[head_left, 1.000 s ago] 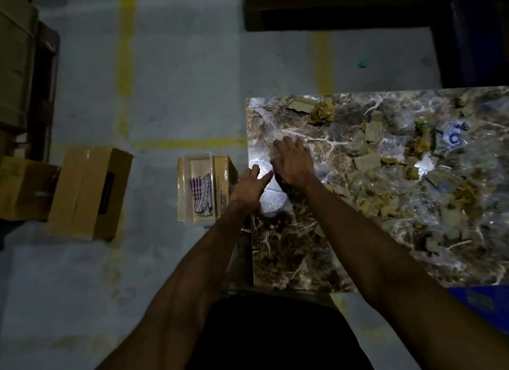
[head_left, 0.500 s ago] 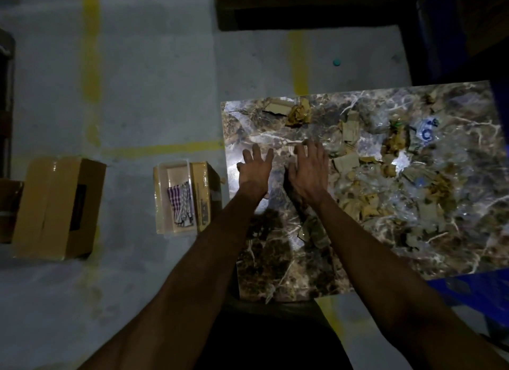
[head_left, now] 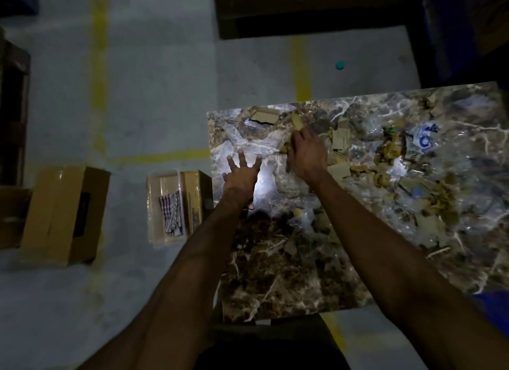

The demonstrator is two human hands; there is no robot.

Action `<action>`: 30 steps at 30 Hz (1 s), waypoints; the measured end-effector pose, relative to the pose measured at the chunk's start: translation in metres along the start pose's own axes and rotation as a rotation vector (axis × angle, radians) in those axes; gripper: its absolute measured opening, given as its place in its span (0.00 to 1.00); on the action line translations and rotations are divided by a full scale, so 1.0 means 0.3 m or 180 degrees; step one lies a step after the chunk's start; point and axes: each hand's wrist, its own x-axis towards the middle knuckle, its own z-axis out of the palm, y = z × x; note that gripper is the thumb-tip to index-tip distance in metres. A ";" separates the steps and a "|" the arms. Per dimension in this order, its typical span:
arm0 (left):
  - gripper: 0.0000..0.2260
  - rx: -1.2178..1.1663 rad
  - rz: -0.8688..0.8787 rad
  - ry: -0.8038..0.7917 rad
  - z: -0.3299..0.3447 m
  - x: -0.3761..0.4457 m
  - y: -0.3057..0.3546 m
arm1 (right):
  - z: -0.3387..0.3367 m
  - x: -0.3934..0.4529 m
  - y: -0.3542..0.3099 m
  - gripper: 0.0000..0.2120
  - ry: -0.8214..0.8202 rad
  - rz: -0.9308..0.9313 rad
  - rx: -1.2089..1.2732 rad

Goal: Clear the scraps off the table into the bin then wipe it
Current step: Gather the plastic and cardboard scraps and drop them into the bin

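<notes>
The scraps [head_left: 391, 177] are torn bits of tan cardboard, crumpled paper and clear plastic film, strewn thickly over the right and far parts of the marble-patterned table [head_left: 275, 273]. The right hand [head_left: 307, 155] curls its fingers around a crumpled tan piece [head_left: 286, 146] near the far left edge. The left hand [head_left: 242, 174] lies just beside it, fingers spread flat over the tabletop. On the floor, touching the table's left side, stands an open cardboard bin [head_left: 190, 201] with a checked cloth [head_left: 172, 212] inside.
</notes>
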 end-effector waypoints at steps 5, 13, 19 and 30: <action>0.64 -0.0138 0.0025 -0.0246 -0.035 0.000 -0.001 | -0.018 -0.124 0.049 0.14 -0.0144 -0.0125 -0.0085; 0.64 -0.0151 -0.0012 -0.0221 -0.041 0.041 0.010 | -0.028 0.142 -0.082 0.26 0.0029 -0.0465 0.0661; 0.63 0.0018 0.0036 -0.0215 0.008 0.026 -0.004 | 0.137 0.194 -0.118 0.31 -0.0634 -0.0874 0.0357; 0.55 -0.0217 -0.0058 -0.0187 0.009 0.034 0.014 | 0.047 -0.015 -0.021 0.12 0.0082 -0.0782 0.0689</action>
